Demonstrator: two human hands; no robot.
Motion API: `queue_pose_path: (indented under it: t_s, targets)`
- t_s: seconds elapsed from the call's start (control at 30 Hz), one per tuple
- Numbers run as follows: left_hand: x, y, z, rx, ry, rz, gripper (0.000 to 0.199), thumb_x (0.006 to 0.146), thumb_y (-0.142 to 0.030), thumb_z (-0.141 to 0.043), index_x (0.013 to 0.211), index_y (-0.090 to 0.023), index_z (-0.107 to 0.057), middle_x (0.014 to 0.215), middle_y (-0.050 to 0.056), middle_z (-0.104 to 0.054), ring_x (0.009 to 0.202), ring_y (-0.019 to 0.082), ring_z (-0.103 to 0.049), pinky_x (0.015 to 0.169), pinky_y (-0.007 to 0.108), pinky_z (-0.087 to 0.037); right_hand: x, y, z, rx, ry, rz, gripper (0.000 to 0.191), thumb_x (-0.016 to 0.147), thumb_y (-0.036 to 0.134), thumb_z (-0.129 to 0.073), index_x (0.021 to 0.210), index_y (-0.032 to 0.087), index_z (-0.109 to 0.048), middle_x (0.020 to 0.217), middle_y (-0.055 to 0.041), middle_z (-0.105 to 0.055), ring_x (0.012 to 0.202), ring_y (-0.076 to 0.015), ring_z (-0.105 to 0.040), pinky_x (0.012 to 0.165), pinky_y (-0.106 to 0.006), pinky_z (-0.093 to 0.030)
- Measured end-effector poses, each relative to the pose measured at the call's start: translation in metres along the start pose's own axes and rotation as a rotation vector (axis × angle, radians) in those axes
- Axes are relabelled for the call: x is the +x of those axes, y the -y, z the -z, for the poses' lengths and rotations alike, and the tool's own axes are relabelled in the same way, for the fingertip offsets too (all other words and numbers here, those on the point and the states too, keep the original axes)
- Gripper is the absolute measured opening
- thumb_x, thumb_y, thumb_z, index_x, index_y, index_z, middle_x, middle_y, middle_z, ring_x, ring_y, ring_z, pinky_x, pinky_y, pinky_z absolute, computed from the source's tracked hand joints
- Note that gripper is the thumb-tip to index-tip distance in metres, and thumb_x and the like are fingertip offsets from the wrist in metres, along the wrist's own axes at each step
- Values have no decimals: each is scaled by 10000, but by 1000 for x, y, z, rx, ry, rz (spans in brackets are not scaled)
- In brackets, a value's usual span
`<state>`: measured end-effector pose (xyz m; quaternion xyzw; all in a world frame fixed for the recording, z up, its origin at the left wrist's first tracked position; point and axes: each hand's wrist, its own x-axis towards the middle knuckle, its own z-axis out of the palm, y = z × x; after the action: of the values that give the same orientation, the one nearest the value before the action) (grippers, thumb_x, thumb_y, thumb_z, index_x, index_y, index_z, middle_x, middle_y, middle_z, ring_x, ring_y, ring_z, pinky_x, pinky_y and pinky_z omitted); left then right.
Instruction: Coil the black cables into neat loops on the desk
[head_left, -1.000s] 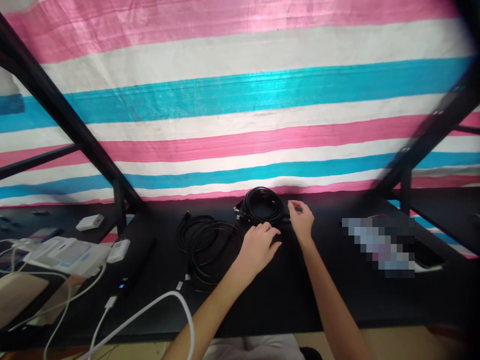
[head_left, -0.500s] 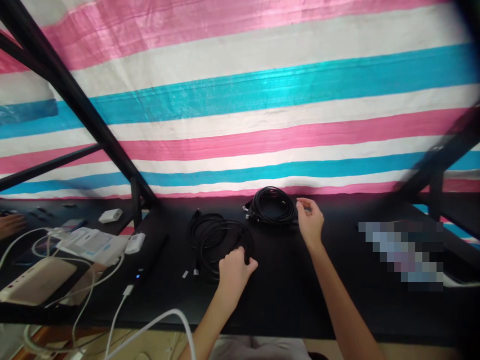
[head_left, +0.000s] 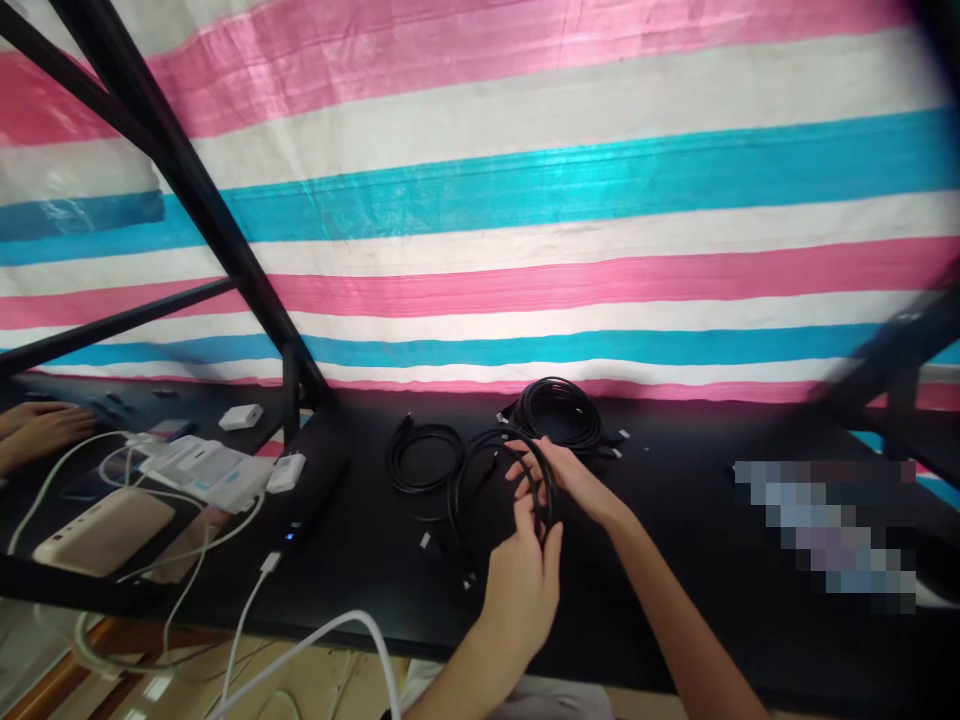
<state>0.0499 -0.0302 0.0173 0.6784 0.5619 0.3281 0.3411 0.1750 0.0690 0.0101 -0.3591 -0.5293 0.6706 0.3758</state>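
A loop of black cable [head_left: 453, 490] is gripped at its right side by my left hand [head_left: 523, 580], with fingers and thumb around the strands. My right hand [head_left: 574, 480] has its fingers around the same loop, just above my left hand. Left of it a smaller black cable coil [head_left: 391, 465] lies on the black table [head_left: 645, 600]. Behind my hands rests another coiled black cable [head_left: 559, 400], with light connectors at its edges. A small white piece [head_left: 425, 541] lies near the held loop's lower left.
At the left are a beige power bank [head_left: 105, 535], white packaging [head_left: 210, 470], a white adapter [head_left: 286, 472], white cables and a lit black device [head_left: 294, 535]. Another person's hands [head_left: 49, 430] are at the far left. A pixelated object [head_left: 821, 525] lies right.
My left hand has lifted and shifted the cable loop rightward, away from the smaller coil. My right hand has left the rear coil and closed around the loop. The view has shifted slightly.
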Motion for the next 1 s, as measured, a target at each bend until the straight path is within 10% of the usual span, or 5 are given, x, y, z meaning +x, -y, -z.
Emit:
queue_pose_path:
  t_s: [0.27, 0.53, 0.63, 0.77, 1.0]
  targets:
    - [5, 19, 11, 164, -38, -186, 228, 894, -325, -466, 1026, -195, -597, 811, 58, -644, 786, 222, -586, 737, 366, -460, -10, 9, -7, -159, 133, 10, 536, 872, 397, -546, 1336, 146, -454, 751, -27, -663, 600, -111, -599, 536, -210, -483]
    - [14, 20, 43, 283, -791, -332, 271, 777, -301, -650, 1006, -173, -581, 933, 90, -585, 916, 226, -560, 808, 371, -438, -19, 17, -2, -191, 109, 117, 518, 904, 510, -441, 1146, 78, -593, 540, -18, -624, 430, -118, -576, 421, -207, -476]
    - [24, 18, 65, 302, -620, -370, 336, 810, -295, -611, 1137, -220, -593, 1130, 107, -600, 1064, 246, -547, 912, 393, -402, -24, 18, 1, -196, 130, 159, 497, 889, 518, -468, 1039, 73, -629, 485, -13, -604, 382, -123, -564, 396, -208, -465]
    - [31, 19, 84, 21, -215, -264, 276, 860, -291, -518, 1095, -227, -649, 775, 20, -686, 617, 132, -607, 647, 244, -473, -23, 21, 5, -182, 58, 246, 488, 885, 513, -478, 1021, 76, -648, 517, -33, -625, 401, -132, -585, 390, -214, -470]
    - [27, 4, 87, -375, -66, -122, 259, 864, -381, -507, 772, -157, -599, 397, -63, -464, 387, 63, -429, 449, 166, -344, -21, 49, 0, -238, -164, 353, 351, 791, 407, -638, 984, 120, -699, 555, -21, -641, 339, -83, -519, 341, -187, -422]
